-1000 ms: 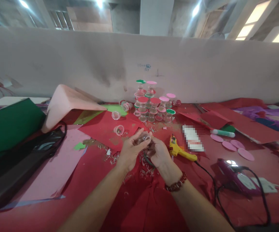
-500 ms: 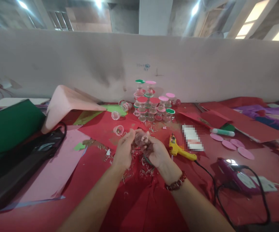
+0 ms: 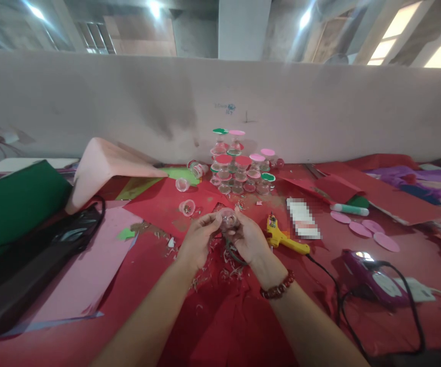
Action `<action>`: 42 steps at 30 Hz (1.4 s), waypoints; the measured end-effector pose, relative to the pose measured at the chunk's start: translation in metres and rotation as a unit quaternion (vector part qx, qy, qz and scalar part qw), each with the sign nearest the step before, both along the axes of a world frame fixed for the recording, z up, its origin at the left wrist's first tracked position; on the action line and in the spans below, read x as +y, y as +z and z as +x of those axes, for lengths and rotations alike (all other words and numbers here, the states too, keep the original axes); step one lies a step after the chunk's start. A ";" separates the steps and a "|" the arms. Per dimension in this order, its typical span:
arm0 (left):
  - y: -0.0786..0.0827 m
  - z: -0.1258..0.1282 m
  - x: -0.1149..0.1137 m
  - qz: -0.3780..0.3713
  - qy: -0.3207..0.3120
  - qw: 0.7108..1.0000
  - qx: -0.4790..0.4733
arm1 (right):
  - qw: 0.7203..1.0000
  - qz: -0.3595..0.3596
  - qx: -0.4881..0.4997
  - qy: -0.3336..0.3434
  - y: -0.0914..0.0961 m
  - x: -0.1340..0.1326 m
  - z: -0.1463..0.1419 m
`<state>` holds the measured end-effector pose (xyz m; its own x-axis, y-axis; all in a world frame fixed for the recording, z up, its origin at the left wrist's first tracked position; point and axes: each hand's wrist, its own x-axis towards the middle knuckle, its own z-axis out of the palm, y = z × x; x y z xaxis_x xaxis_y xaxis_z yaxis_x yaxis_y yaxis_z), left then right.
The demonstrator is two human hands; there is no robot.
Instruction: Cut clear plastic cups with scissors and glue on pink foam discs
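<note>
Through the head camera I see the left hand and the right hand close together at the middle of a red counter, fingers curled narrow around one small, clear, round plastic cup, which both touch from opposite sides. A red beaded bracelet circles the right wrist. Just under the right hand I make out part of a dark green ring-shaped piece, mostly covered, among pale curled shavings. Beyond the hands, against a grey wall, stands a tiered stack of clear plastic cups with red, pink and green discs between and on top. To the left of the stack, two loose translucent cups lie tipped over, one behind the other. Right of the hands rests a yellow glue gun with a black cord, near a blurred-out white rectangle. Farther right I see a white and green marker, four flat pink paper discs and a glossy magenta device. On the far left, a black bag lies beside a large pink sheet.
</note>
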<state>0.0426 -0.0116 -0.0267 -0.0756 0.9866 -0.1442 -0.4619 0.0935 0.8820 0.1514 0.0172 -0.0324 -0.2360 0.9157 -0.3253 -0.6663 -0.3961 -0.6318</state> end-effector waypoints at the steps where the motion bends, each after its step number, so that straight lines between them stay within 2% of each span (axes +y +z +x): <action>1: -0.002 -0.001 0.001 -0.014 0.009 1.000 -0.017 | 1.000 0.013 -0.022 -0.012 0.001 -0.001 0.000; 3: -0.005 -0.004 0.005 -0.053 0.039 0.996 -0.059 | 0.994 0.059 -0.075 -0.047 0.003 -0.004 -0.001; 5: -0.006 -0.008 0.007 -0.089 0.066 0.989 -0.095 | 0.972 0.146 -0.156 -0.093 0.004 -0.007 0.000; 9: -0.002 -0.010 0.007 -0.088 0.108 0.984 -0.111 | 0.883 0.315 -0.330 -0.111 0.006 -0.009 0.004; 12: 0.000 -0.009 0.005 -0.059 0.121 0.987 -0.090 | 0.823 0.382 -0.402 -0.123 0.006 -0.009 0.005; 14: -0.001 -0.006 0.004 -0.043 0.114 0.990 -0.074 | 0.799 0.404 -0.421 -0.144 0.005 -0.009 0.006; 16: -0.003 -0.004 0.003 -0.037 0.104 0.992 -0.064 | 0.801 0.408 -0.413 -0.149 0.003 -0.008 0.006; 20: -0.003 0.000 0.001 -0.044 0.099 0.992 -0.063 | 0.822 0.398 -0.385 -0.134 0.003 -0.007 0.009; 27: 0.002 0.004 -0.004 -0.024 0.091 0.995 -0.033 | 0.809 0.384 -0.419 -0.149 0.004 -0.008 0.010; 34: 0.000 0.003 -0.002 -0.007 0.108 0.994 0.027 | 0.850 0.297 -0.406 -0.160 0.008 -0.003 0.017; 38: -0.004 0.002 0.000 0.001 0.119 0.992 0.039 | 0.831 0.341 -0.412 -0.155 0.010 -0.003 0.016; 42: -0.007 -0.001 0.001 0.021 0.119 0.991 0.063 | 0.806 0.378 -0.439 -0.119 0.009 -0.005 0.013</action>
